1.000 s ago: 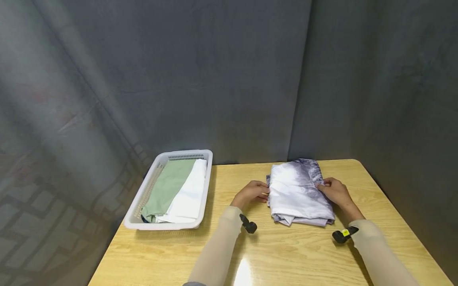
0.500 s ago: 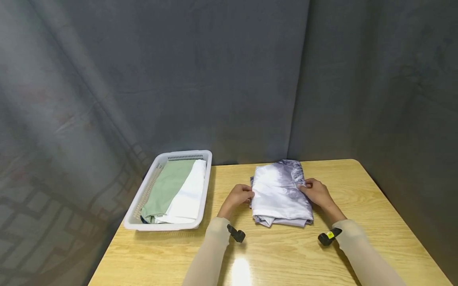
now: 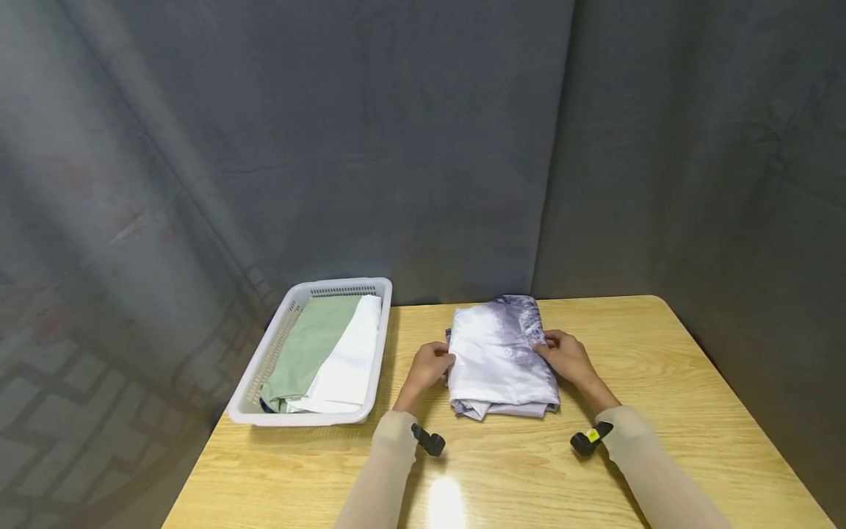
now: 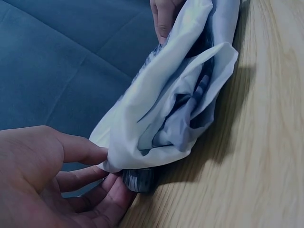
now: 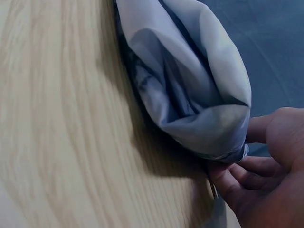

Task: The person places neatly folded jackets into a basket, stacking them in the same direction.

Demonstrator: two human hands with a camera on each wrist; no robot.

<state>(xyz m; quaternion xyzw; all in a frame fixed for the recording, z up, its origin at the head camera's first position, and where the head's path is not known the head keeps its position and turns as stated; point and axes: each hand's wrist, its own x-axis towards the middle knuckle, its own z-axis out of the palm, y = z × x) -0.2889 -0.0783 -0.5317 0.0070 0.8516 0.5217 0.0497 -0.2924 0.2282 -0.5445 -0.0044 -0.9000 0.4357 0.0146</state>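
Note:
A folded cloth garment (image 3: 499, 360), white with purple-grey patterned parts, lies on the wooden table in the head view. At its left edge my left hand (image 3: 429, 365) pinches the fabric; in the left wrist view the thumb is on top of the folded cloth (image 4: 152, 109) and the fingers are beneath. My right hand (image 3: 567, 358) grips the opposite edge, thumb above and fingertips tucked under the cloth (image 5: 204, 104) in the right wrist view. The exact kind of garment cannot be told from its folded shape.
A white plastic basket (image 3: 382, 345) stands on the left of the table (image 3: 515, 477), holding a folded green cloth (image 3: 317, 338) and a white cloth (image 3: 350, 360). Grey curtains (image 3: 423, 147) hang behind the table and along its sides.
Both hands and the folded garment have shifted left across the table, closer to the basket. The left hand's fingers have come onto the garment's edge. The basket has stayed put.

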